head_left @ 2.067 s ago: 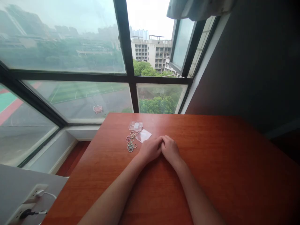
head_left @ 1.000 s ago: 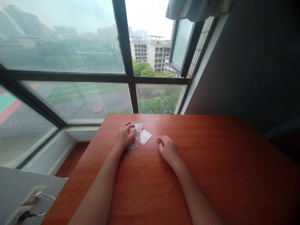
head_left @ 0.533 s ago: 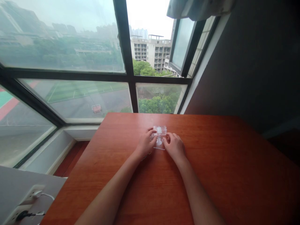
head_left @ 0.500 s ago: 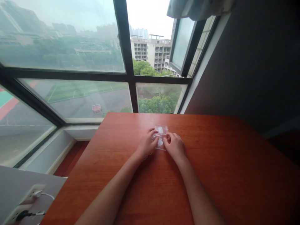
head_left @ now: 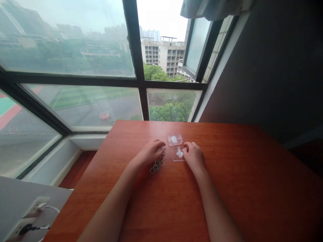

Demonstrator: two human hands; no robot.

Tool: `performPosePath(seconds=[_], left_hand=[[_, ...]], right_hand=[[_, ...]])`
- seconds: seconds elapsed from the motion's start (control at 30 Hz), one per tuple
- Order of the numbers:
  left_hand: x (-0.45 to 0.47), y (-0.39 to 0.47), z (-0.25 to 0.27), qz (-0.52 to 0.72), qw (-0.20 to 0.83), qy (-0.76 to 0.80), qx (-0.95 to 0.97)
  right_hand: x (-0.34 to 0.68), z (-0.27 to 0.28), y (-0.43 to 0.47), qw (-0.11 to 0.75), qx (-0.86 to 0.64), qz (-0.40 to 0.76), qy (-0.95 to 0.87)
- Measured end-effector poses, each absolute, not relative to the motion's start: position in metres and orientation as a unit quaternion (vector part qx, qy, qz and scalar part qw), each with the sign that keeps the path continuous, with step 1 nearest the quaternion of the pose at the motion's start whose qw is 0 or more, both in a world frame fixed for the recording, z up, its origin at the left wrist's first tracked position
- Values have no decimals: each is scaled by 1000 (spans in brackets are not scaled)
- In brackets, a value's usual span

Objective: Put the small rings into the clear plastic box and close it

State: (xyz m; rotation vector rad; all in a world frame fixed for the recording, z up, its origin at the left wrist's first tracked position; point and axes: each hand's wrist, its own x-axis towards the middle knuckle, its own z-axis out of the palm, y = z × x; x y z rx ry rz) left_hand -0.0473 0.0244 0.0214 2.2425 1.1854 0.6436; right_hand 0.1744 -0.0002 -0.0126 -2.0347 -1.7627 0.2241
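A clear plastic box [head_left: 171, 142] with a small white patch sits on the wooden table, its far part divided by thin walls. Nearer me lies its flat clear lid [head_left: 175, 158], with a white cut-out shape visible on it. My right hand [head_left: 193, 155] is at the lid's right edge, fingers bent and closed against it. To the left of the box, my left hand [head_left: 152, 151] curls its fingers down over small clear or pale pieces that I cannot make out. Several greyish rings [head_left: 156, 165] lie in a loose pile just below that hand.
The reddish-brown table [head_left: 161, 208] reaches to a large dark-framed window [head_left: 141, 84]. A wall socket with plugs [head_left: 26, 228] and cables is at lower left. A dark wall [head_left: 264, 74] stands on the right.
My left hand has left the box and moved left to the ring pile, more of which now shows. My right hand and the lid have shifted slightly right.
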Motion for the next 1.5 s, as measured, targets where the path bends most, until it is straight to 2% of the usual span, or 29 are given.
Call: performPosePath(seconds=[0.27,0.4,0.6,0.87,1.0,1.1,1.2,1.37,1.5], left_hand=[[-80,16,43,-2,252,499,829],[-74,12,41,-32,261,500,825],[-55,11,40,7,252,489,835],[-26,7,30,57,139,474,868],[-15,4,24,90,153,440,880],[-16,7,20,160,182,442,864],[-21,14,16,209,159,486,834],[-27,23,6,190,80,490,847],[-29,25,4,220,76,466,853]], right_hand=[[191,-6,0,185,-823,76,-531],[193,-5,0,175,-837,71,-513],[200,-8,0,203,-842,46,-498],[203,-16,4,243,-808,37,-535],[203,-24,8,289,-765,37,-575],[202,-29,12,333,-728,46,-598],[199,-33,14,365,-703,66,-607],[193,-34,15,390,-667,94,-628],[189,-34,14,402,-627,118,-658]])
